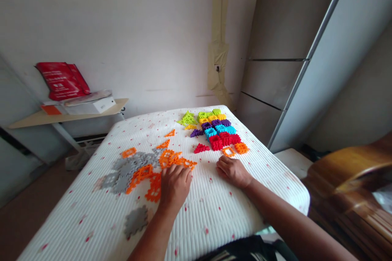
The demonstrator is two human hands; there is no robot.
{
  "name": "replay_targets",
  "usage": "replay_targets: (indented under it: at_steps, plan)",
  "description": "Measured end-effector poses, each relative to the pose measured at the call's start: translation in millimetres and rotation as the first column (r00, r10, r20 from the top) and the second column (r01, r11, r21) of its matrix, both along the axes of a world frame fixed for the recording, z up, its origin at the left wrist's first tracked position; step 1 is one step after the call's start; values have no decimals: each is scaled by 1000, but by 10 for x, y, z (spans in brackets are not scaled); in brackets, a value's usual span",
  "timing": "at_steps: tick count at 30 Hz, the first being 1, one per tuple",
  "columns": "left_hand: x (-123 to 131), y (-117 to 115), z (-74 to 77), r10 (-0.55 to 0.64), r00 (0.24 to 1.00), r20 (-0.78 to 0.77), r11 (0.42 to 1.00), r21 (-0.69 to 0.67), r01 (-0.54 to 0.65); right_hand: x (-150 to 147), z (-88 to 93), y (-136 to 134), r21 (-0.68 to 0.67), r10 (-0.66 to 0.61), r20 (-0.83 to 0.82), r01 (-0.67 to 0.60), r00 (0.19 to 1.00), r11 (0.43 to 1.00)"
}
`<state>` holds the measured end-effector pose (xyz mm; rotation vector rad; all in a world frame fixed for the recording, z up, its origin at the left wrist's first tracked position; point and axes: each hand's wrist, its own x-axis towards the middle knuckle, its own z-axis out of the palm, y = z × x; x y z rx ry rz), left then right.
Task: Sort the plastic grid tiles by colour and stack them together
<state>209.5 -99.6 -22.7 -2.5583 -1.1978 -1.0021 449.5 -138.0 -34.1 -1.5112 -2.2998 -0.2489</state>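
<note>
My left hand [175,185] lies knuckles up on the white quilted surface [214,212], its curled fingers on the edge of a loose heap of orange tiles [167,161]. What the fingers hold, if anything, is hidden. Grey tiles [128,169] mix into the heap on its left. My right hand [232,170] rests on the surface with its fingers curled under, just below an orange square frame tile [228,151]. Behind it stand sorted rows of red tiles [223,140], blue tiles [219,130], purple tiles [214,123], yellow and green tiles [205,115].
A single grey tile [136,220] lies near the front left. A red triangle tile [201,148] sits apart. A low shelf [70,114] with a red bag [63,79] stands at the left wall. A wooden chair [352,179] is at the right.
</note>
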Motion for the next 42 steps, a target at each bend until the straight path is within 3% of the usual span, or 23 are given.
replay_targets:
  at_steps: [3,5,10,13,17,24,27,30,32,36,42]
  plan:
    - [-31,69,-81,-52,963,265,997,-42,66,-29,30,-17,-37,-6,-115,1,993,999]
    - [-34,91,-141,-39,898,439,981,-154,118,-83,52,-31,-43,9,-244,-20,970,999]
    - [18,44,-169,131,731,670,840,-466,277,-363,102,-52,1,123,-462,-138,878,990]
    - [44,13,-122,172,673,719,788,-511,344,-562,97,-36,13,166,-500,-184,850,983]
    - [55,7,-105,163,665,729,788,-502,357,-727,36,-3,12,154,-451,-167,879,986]
    - [12,28,-121,235,695,679,799,-543,260,-615,77,38,79,131,-407,-108,904,991]
    - [-50,69,-127,287,688,667,827,-534,173,-304,161,90,159,-74,-413,152,908,975]
    - [-86,116,-151,314,675,668,844,-522,123,123,223,102,134,-449,-362,522,817,842]
    - [-84,134,-167,310,668,676,848,-515,127,369,232,77,47,-636,-271,670,722,741]
    - [-57,139,-183,302,690,658,840,-525,134,582,192,28,-85,-785,-122,781,608,618]
    - [-69,148,-193,307,713,631,847,-522,98,537,180,65,-81,-818,-24,815,574,574]
